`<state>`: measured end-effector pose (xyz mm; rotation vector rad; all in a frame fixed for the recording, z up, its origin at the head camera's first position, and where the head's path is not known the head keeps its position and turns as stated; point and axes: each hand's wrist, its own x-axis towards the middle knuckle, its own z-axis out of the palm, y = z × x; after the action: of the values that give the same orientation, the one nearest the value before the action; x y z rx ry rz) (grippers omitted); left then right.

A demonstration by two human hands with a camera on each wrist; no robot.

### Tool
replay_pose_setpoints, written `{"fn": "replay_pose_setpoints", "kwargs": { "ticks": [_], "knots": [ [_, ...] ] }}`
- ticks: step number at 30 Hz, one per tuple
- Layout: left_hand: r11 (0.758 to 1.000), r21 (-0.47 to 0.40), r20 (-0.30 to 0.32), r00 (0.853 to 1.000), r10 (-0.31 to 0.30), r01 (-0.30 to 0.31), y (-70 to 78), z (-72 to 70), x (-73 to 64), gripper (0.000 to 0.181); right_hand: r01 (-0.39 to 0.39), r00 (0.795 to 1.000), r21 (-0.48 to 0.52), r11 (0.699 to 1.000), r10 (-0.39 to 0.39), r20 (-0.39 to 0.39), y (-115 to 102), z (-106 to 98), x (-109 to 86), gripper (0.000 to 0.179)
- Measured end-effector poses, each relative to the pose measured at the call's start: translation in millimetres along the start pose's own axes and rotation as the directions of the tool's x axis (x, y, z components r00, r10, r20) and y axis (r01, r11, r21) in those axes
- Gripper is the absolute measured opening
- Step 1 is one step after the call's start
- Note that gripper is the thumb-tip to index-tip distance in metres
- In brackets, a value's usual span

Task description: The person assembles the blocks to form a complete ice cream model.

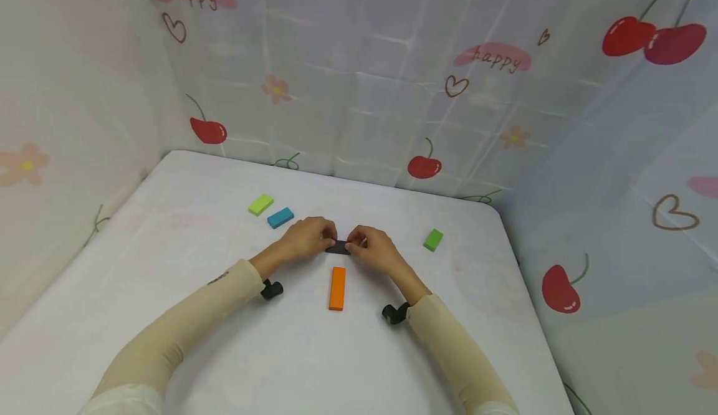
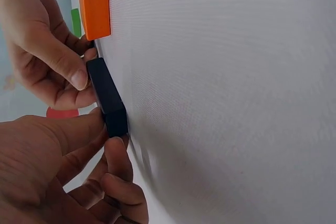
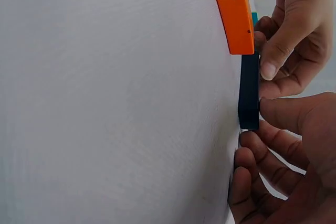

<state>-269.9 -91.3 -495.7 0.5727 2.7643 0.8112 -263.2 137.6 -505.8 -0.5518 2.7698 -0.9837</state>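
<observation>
A black rectangular block (image 1: 338,248) lies flat near the middle of the white table, crosswise to the person. My left hand (image 1: 308,237) pinches its left end between thumb and fingers, and my right hand (image 1: 374,248) pinches the right end. Up close, the left wrist view shows the dark block (image 2: 107,95) with thumbs along one side and fingertips around its ends. In the right wrist view the block (image 3: 249,90) sits against the table surface. Just nearer the person, an orange block (image 1: 337,288) lies lengthwise, touched by neither hand.
Beyond the left hand lie a blue block (image 1: 280,217) and a yellow-green block (image 1: 260,204). A green block (image 1: 433,240) lies right of the right hand. Printed curtains (image 1: 359,109) rise behind the white table (image 1: 269,352) and along both sides.
</observation>
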Motion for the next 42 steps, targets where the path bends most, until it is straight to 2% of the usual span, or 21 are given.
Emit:
{"fn": "replay_pose_setpoints", "kwargs": {
  "ticks": [5,11,26,36,42],
  "knots": [
    [1.000,-0.013,-0.009,1.000,-0.008,0.008,0.2,2.0,0.1,0.006,-0.001,1.000,0.015,1.000,0.001,0.007,1,1,1.7,0.011],
    [1.000,-0.029,0.017,1.000,-0.007,0.008,1.2,4.5,-0.1,0.006,-0.019,0.999,0.030,0.999,0.018,0.027,0,-1,-3.5,0.010],
    [0.999,-0.037,0.049,0.998,0.036,-0.034,4.5,9.7,-8.5,0.006,-0.007,0.996,0.022,1.000,0.005,0.091,-2,-5,-19.1,0.009],
    [0.998,-0.055,0.072,0.997,0.030,-0.026,3.7,9.4,-17.1,0.006,0.018,0.996,0.038,0.999,-0.021,0.090,-1,1,-22.2,0.008],
    [0.997,-0.070,0.082,0.995,0.048,-0.043,3.0,9.1,-18.4,0.005,0.015,0.997,0.027,1.000,-0.017,0.080,-2,1,-24.1,0.008]
  ]
}}
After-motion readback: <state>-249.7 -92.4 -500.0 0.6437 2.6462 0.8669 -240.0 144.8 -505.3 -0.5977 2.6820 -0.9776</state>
